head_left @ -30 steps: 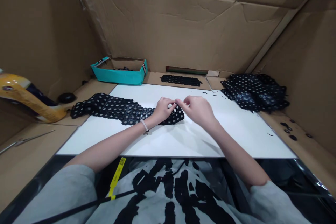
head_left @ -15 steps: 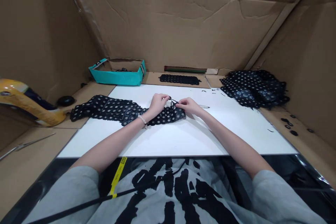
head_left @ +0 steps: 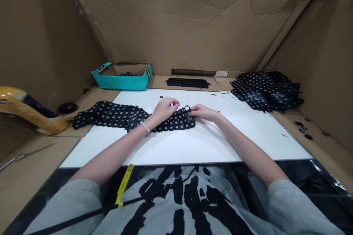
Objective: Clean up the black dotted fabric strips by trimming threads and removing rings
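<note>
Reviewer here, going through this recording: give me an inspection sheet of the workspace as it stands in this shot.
Surface: white board on cardboard.
Job's things: black dotted strip lying on the board.
Clutter: black scraps on the cardboard at right; dotted pile at back right; flat dotted piece and teal box at back; yellow object, black disc and metal tool at left.
Grippers: none; left hand on the strip, right hand at its end.
Cables: black cord across the chest.
Surroundings: cardboard walls.
</note>
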`<action>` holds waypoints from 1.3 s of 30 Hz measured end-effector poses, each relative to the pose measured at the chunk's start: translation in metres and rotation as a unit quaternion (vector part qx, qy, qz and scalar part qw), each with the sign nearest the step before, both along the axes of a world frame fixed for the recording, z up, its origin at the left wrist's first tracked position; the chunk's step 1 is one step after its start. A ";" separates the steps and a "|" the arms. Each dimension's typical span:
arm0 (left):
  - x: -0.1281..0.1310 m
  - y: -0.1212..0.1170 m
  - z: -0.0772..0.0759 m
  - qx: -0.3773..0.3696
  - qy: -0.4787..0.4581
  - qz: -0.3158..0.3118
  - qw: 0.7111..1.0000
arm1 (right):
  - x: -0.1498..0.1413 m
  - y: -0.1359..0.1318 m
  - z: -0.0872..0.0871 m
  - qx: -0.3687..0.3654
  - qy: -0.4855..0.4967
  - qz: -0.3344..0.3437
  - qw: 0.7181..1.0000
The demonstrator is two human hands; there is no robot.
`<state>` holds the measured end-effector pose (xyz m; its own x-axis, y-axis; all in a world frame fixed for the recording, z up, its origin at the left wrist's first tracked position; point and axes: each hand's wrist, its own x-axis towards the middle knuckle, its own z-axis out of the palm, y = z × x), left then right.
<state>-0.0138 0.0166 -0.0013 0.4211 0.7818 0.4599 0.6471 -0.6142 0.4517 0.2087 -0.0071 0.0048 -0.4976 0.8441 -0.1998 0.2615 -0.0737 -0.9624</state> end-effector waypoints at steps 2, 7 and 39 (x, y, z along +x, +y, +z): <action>0.008 -0.010 0.000 -0.015 0.005 -0.049 0.999 | 0.000 0.000 -0.002 0.027 -0.002 -0.005 1.000; 0.011 -0.006 -0.010 -0.125 -0.066 -0.067 0.988 | -0.007 0.000 -0.011 0.090 -0.035 -0.034 0.995; -0.005 0.010 -0.007 -0.197 -0.022 -0.114 0.974 | -0.015 0.000 -0.021 0.135 -0.054 -0.087 0.986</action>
